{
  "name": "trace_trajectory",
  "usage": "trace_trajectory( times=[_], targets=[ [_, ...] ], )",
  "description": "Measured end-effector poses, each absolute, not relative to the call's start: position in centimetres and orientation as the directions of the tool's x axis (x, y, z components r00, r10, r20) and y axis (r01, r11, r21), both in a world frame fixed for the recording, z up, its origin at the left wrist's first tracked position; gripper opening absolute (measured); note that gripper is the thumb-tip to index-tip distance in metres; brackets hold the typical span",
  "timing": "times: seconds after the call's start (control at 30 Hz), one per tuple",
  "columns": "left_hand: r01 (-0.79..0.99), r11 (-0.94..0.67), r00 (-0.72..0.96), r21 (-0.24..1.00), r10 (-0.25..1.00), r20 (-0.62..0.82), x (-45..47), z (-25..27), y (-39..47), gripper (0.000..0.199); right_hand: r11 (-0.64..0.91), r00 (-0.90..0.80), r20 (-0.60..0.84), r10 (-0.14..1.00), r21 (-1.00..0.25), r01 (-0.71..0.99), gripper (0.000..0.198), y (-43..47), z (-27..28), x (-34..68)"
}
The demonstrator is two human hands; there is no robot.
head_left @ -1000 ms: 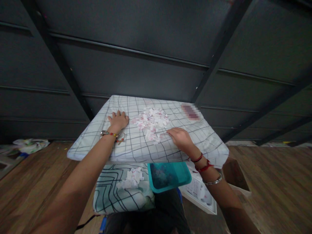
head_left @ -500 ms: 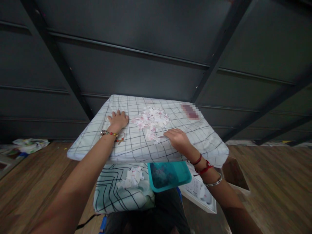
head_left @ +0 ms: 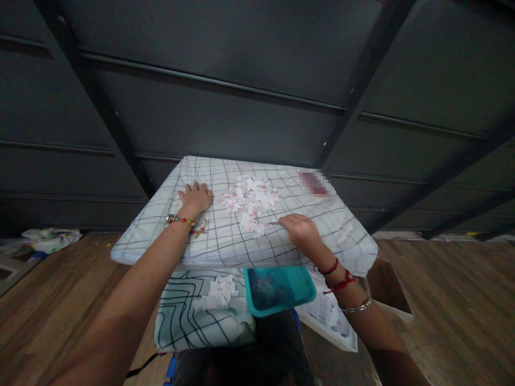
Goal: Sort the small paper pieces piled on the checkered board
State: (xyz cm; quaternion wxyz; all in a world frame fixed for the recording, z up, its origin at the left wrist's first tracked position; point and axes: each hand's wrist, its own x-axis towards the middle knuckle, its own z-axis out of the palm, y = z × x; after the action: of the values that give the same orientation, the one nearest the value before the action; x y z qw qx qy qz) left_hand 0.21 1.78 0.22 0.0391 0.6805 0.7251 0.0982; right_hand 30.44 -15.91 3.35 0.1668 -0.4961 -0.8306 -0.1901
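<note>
My left hand (head_left: pixel 196 199) lies flat on the white checked cloth (head_left: pixel 217 247), fingers spread, to the left of a pile of small white paper scraps (head_left: pixel 253 195) with pinkish marks. Between the closed fingers of my right hand (head_left: pixel 300 229) is a slim tweezer-like metal tool (head_left: pixel 274 223). Its tip points left at a smaller cluster of scraps (head_left: pixel 250 222) at the pile's near edge. The tool's rear end is hidden inside my hand, and its exact kind is hard to make out.
Below the table edge are a teal plastic tray (head_left: pixel 300 287), more white scraps (head_left: pixel 221 292) on a green patterned cloth (head_left: pixel 193 327), and a white box (head_left: pixel 328 316). A blurred-out item (head_left: pixel 315 183) lies at the back right. Dark metal panels (head_left: pixel 225 118) stand behind the table.
My right hand has moved slightly right, away from the small cluster, with the metal tool still in it and more of its length showing. My left hand has stayed put.
</note>
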Motion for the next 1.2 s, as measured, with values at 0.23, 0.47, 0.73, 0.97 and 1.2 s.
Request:
trace_trajectory(
  times=[0.23, 0.47, 0.73, 0.97, 1.2],
  targets=[
    [0.979, 0.050, -0.067, 0.198, 0.995, 0.079, 0.1, 0.1, 1.8, 0.062, 0.442, -0.429, 0.495, 0.756, 0.096, 0.892, 0.022, -15.9, 3.4, 30.2],
    [0.978, 0.051, -0.067, 0.202, 0.995, 0.071, 0.2, 0.4, 1.6, 0.061, 0.343, -0.358, 0.421, 0.834, 0.113, 0.932, 0.024, -15.6, 3.3, 30.1],
    [0.976, 0.057, -0.073, 0.209, 0.995, 0.069, 0.3, 0.5, 1.5, 0.061, 0.436, -0.398, 0.475, 0.785, 0.033, 0.899, 0.023, -15.5, 3.2, 29.5],
    [0.977, 0.062, -0.079, 0.203, 0.994, 0.076, 0.4, 0.7, 1.2, 0.059, 0.442, -0.427, 0.391, 0.815, 0.056, 0.895, 0.023, -17.1, 3.3, 27.4],
    [0.978, 0.057, -0.074, 0.202, 0.994, 0.079, 0.4, 0.7, 1.2, 0.059, 0.403, -0.392, 0.358, 0.848, 0.047, 0.914, 0.022, -18.1, 3.5, 26.6]
  ],
)
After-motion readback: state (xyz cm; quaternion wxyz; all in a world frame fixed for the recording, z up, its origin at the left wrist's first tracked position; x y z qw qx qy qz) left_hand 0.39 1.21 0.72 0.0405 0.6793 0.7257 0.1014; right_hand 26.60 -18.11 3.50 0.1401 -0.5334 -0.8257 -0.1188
